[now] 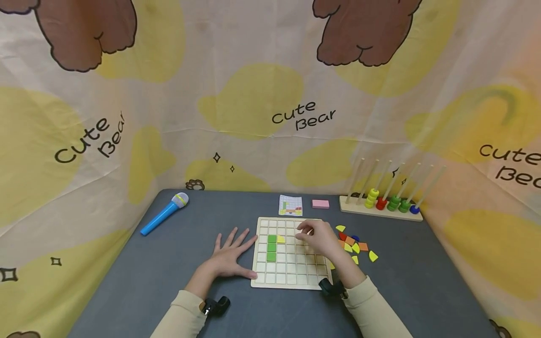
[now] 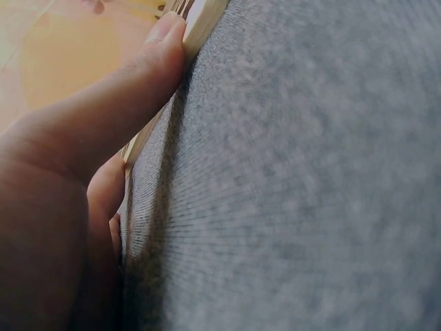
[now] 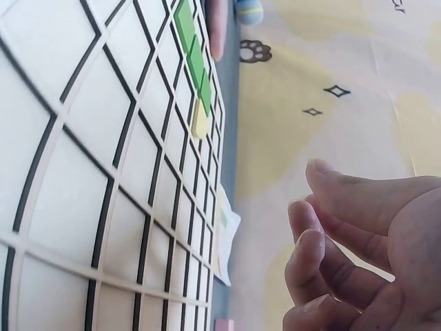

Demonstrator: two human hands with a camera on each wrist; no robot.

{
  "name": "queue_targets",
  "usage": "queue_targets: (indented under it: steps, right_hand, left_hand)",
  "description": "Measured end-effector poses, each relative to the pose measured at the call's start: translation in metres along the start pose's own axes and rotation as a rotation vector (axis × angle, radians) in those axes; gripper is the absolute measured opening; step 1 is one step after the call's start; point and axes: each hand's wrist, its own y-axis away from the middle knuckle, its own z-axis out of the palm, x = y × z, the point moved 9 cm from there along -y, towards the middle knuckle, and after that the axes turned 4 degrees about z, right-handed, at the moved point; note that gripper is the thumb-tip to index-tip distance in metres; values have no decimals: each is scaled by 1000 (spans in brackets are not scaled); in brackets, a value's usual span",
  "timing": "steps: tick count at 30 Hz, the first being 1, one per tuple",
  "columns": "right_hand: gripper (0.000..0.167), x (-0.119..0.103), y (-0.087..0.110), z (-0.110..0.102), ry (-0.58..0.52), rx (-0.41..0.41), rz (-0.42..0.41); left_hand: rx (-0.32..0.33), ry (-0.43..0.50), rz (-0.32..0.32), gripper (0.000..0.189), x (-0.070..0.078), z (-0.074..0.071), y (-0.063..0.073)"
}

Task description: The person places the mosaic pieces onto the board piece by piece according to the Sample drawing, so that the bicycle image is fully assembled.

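A white grid board (image 1: 291, 279) with a pale wooden rim lies on the table. Three green square tiles (image 1: 272, 248) form a column in its left part, and a yellow piece (image 1: 281, 239) sits to the right of the top one. With fingers spread, my left hand (image 1: 228, 260) rests at the board's left edge; the thumb touches the rim in the left wrist view. My right hand (image 1: 319, 238) hovers over the board's upper right part. Its fingers (image 3: 337, 272) are loosely bent, the thumb stands apart from them, and nothing shows between them.
Right of the board lie several loose yellow, orange, red and blue pieces (image 1: 363, 246). Behind it are a pattern card (image 1: 290, 205) and a pink block (image 1: 320, 204). A bead rack (image 1: 380, 209) stands at the back right, a blue toy microphone (image 1: 162, 217) at the back left.
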Motion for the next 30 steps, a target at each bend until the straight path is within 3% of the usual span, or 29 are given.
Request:
queue_targets:
  steps: [9, 17, 30]
  right_hand:
    - [22, 15, 3, -17, -39, 29, 45]
    - [25, 29, 6, -33, -14, 65, 23]
    - [25, 59, 18, -55, 9, 114, 100]
  left_hand:
    - [-3, 10, -12, 116, -2, 1, -1]
    - [6, 4, -11, 115, -2, 2, -1]
    - [8, 7, -6, 114, -2, 2, -1]
